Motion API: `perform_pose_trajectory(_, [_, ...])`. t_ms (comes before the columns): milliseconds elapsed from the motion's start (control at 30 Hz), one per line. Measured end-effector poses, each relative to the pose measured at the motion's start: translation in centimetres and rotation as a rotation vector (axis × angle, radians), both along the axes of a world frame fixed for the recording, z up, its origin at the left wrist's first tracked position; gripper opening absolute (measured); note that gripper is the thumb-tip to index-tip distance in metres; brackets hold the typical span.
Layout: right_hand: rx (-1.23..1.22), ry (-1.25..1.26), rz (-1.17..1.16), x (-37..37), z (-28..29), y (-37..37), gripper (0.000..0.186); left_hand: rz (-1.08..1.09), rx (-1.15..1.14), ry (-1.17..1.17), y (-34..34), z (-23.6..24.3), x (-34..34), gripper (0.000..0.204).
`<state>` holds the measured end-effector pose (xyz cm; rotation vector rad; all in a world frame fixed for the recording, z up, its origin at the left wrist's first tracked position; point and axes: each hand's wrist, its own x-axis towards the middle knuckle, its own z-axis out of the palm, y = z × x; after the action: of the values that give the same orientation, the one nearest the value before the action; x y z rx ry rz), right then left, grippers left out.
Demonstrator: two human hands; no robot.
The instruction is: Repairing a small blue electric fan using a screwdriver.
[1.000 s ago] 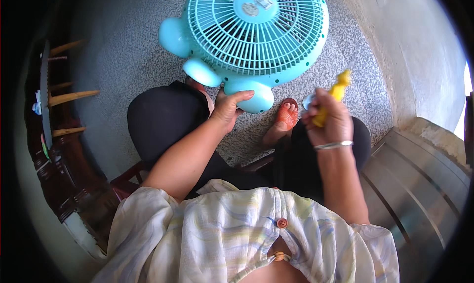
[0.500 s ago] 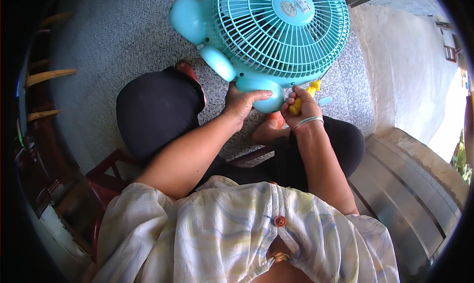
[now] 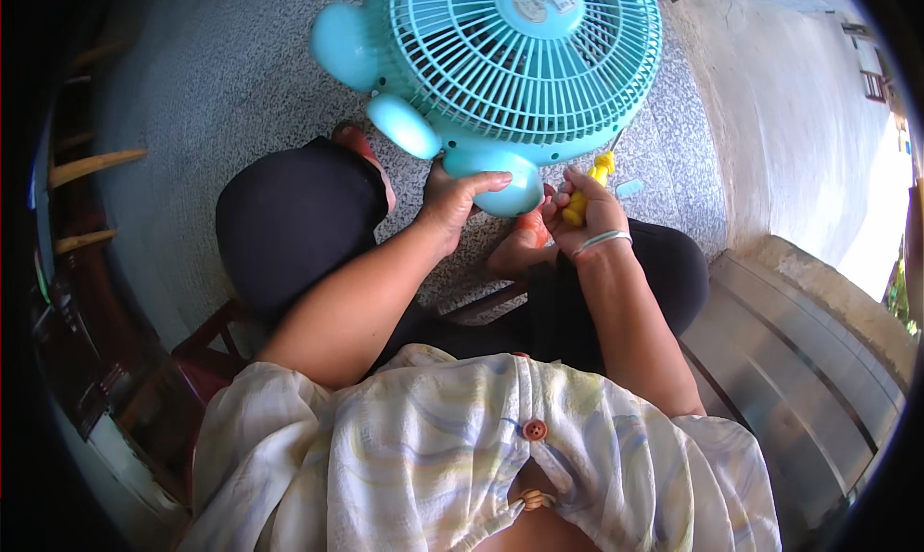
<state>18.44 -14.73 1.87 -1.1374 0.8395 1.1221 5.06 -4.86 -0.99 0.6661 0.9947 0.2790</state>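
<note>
A turquoise electric fan (image 3: 443, 66) with a round slotted grille fills the top middle, its round hub bearing labels. Rounded lobes stick out along its near and left rim. My left hand (image 3: 452, 201) grips the nearest lobe (image 3: 510, 188), thumb laid across it. Just right of that lobe, my right hand (image 3: 587, 210) is curled around the yellow handle of a screwdriver (image 3: 603, 167). Its thin dark shaft points up toward the fan's right rim; whether the tip touches anything I cannot tell. Small dark holes show along the fan's near rim.
A small pale blue piece (image 3: 629, 188) lies on the speckled floor (image 3: 231, 80) to the right of the screwdriver. Steel panels (image 3: 799, 359) and a pale wall (image 3: 770, 119) stand at the right. Wooden furniture (image 3: 96, 167) is at the far left, and a dark red seat (image 3: 207, 359) is beneath me.
The fan and my left hand have shifted slightly left in the picture. My right hand has drawn a little away from the fan's rim, still holding the screwdriver.
</note>
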Motion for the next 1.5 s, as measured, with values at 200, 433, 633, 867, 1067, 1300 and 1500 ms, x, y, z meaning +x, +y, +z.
perform_pose_trajectory(200, [0.333,-0.223,-0.053,1.9,6.1,-5.4,0.012,-0.064,-0.052,0.008,0.5,-0.2,-1.7,0.055])
perform_pose_trajectory(433, [0.096,-1.118,-0.246,13.1,5.4,-16.9,0.012,-0.003,0.03,-0.034,-0.6,-0.3,0.1,0.061])
perform_pose_trajectory(633, [-0.413,-0.686,0.01,11.8,-16.4,-23.6,0.01,-0.168,-0.07,-0.003,0.9,-2.7,-2.5,0.067])
perform_pose_trajectory(867, [-0.838,-0.585,0.27,4.7,-29.2,-24.1,0.018,-0.234,-0.007,0.081,-0.6,-0.5,-0.3,0.077])
perform_pose_trajectory(1067, [-0.897,-0.578,0.323,4.9,-30.1,-22.8,0.02,-0.24,0.027,0.139,-0.9,-0.3,0.3,0.079])
perform_pose_trajectory(1300, [-0.939,-0.676,0.554,5.8,-29.9,-19.8,0.02,-0.219,0.045,0.132,-0.5,-0.1,-0.2,0.078])
perform_pose_trajectory(1500, [-1.014,-0.837,0.602,6.0,-31.5,-23.2,0.018,-0.141,-0.098,0.042,-0.5,-1.6,-0.4,0.072])
